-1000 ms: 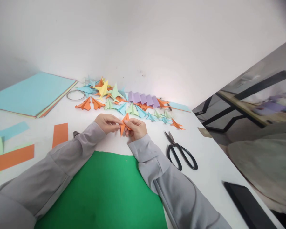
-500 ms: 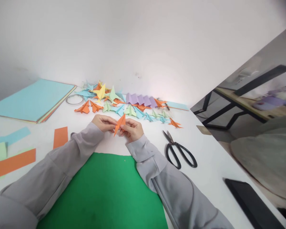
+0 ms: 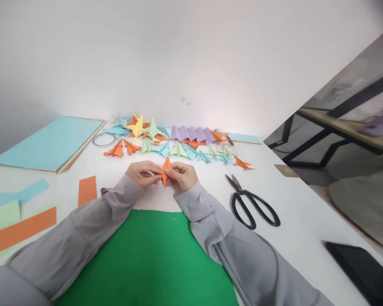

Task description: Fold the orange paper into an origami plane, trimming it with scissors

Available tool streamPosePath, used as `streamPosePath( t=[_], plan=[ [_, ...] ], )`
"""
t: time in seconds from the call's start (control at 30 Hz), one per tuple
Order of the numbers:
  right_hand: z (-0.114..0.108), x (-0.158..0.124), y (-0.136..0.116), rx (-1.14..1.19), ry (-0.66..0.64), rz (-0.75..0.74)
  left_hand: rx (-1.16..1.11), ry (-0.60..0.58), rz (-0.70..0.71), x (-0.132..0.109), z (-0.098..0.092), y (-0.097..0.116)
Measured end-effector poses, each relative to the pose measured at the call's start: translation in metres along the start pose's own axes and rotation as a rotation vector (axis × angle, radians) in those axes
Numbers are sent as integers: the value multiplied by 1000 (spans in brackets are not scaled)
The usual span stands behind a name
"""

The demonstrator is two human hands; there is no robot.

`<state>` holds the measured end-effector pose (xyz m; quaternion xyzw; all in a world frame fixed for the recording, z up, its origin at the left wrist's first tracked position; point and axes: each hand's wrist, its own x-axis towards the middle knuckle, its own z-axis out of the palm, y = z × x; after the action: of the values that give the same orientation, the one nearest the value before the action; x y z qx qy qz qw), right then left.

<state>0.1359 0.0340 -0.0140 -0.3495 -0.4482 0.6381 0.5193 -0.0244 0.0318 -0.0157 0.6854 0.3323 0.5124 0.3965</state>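
A small folded piece of orange paper (image 3: pixel 167 167), shaped like a narrow diamond, is held upright just above the white table. My left hand (image 3: pixel 144 173) pinches its left edge between thumb and fingers. On the other side my right hand (image 3: pixel 183 175) grips it, the thumb lying across its face. Some of the fingers behind the paper are hidden. Beyond my hands lies a row of folded paper planes in several colours, such as a yellow one (image 3: pixel 137 127) and a light green one (image 3: pixel 178 149). A green sheet (image 3: pixel 147 259) lies beneath my forearms.
Black-handled scissors (image 3: pixel 242 199) lie partly spread to the right, with a dark phone-like slab (image 3: pixel 360 270) nearer the edge. At left are a stack of coloured paper (image 3: pixel 51 142), a tape roll (image 3: pixel 104 139) and orange strips (image 3: pixel 25 229). Pleated purple paper (image 3: pixel 191 134) rests by the wall.
The orange folded paper has turned more upright and shows its face more squarely. Both hands keep their hold. The whole view has shifted slightly, moving the table things right and down.
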Motion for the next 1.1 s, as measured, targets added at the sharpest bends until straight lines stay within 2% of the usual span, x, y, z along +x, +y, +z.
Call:
streamPosePath(
  t=[0.07, 0.17, 0.3, 0.4, 0.53, 0.77, 1.1],
  plan=[
    [-1, 1, 1, -5, 0, -12, 40, 4, 48, 0, 0, -3],
    [-2, 1, 1, -22, -5, -16, 45, 38, 30, 0, 3, -3],
    [0, -2, -2, -33, -25, -36, -54, 133, -155, -1, 8, 6],
    [1, -4, -3, -43, -36, -61, -110, 157, -363, 0, 9, 18],
    [2, -4, -4, -61, -41, -84, -174, 168, -502, 3, 8, 30],
    [0, -4, -3, -140, -47, -71, -289, 162, -498, 4, 7, 34],
    [-3, -5, -3, -220, -19, -34, -267, 145, -475, 3, 9, 28]
  ],
)
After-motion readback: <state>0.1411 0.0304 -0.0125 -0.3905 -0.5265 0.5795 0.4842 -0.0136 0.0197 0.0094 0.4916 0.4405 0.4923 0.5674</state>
